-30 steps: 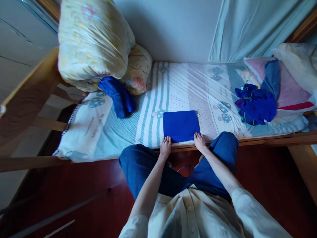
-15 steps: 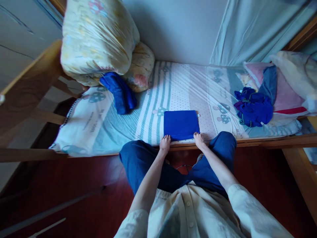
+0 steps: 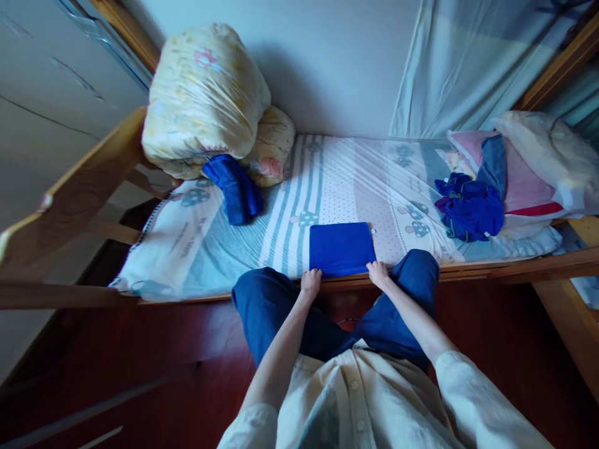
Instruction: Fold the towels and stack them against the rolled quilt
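A blue cloth (image 3: 341,249) lies flat as a neat rectangle at the front edge of the bed, with a small white tag on its right side. My left hand (image 3: 311,280) is closed on its near left corner. At the near right corner, my right hand (image 3: 377,273) pinches the same cloth. Both thumbs are mostly hidden from view. Farther left on the bed rests a stack of folded blue cloths (image 3: 236,193). A crumpled heap of blue cloths (image 3: 472,206) with green edging sits to the right.
A bundled yellow quilt (image 3: 201,100) fills the bed's far left end by the wooden headboard (image 3: 84,181). Pink pillows (image 3: 528,178) and a pale bag-like bundle (image 3: 552,156) lie at the right end. A wooden rail (image 3: 505,270) runs along the front edge, just before my knees.
The camera view has tilted, so the bed sits slightly lower in the picture. Both hands keep hold of the near corners, and the cloth's near edge is drawn slightly toward me.
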The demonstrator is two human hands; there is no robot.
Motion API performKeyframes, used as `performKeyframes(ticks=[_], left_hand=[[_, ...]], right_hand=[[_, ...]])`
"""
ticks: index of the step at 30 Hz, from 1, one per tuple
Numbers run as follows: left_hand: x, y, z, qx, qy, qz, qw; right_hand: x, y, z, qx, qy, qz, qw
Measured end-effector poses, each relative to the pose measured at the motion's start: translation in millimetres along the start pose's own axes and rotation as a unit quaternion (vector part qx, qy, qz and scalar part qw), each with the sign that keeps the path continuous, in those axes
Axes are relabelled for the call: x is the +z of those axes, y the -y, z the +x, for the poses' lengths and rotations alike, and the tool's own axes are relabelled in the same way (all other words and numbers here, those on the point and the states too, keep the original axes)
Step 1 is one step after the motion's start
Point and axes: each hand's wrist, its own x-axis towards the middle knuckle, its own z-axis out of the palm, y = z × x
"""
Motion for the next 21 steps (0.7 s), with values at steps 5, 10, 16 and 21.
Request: performKeyframes(ticks=[5,10,16,21], left_hand=[[-10.9,16.4,4.0,-0.043,-0.024,-0.052,0.997],[-19.1,24.9,19.8,-0.090,-0.070,-0.158,0.981],[-14.8,25.1,32.6,-0.144,-0.091,-0.237,0.957],[-6.1,27.7,35.4,-0.177,-0.106,-0.268,0.941]], right_hand=[[-14.8,-20.2,5.0,0.022,0.008,0.052,0.998],[-15.5,-29.5,20.1,0.037,-0.074,0.234,0.969],[-0.3,-33.2,37.1,0.091,-0.116,0.372,0.917],[8.7,-39.0,42.6,0.127,-0.129,0.386,0.905]])
